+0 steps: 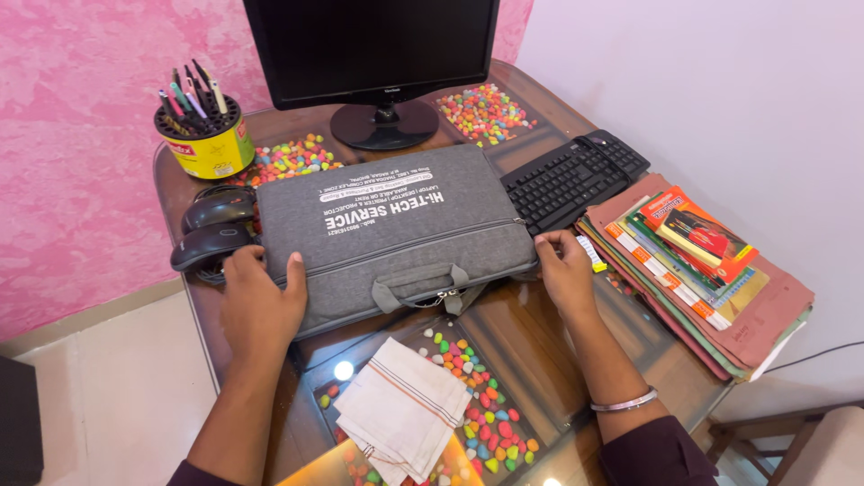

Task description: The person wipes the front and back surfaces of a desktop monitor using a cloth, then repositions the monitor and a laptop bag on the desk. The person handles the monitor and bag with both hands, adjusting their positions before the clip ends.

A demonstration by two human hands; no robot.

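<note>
At twelve o'clock on my glass-topped desk [531, 337] stands a black monitor [371, 49]. A black keyboard [574, 178] lies at two o'clock, and a stack of folders and books [697, 270] sits at three. At ten I see a yellow pen holder [204, 135] full of pens, with two dark computer mice [214, 229] at nine. A folded white cloth [402, 409] rests at six, over coloured pebbles [486, 414] under the glass.
</note>
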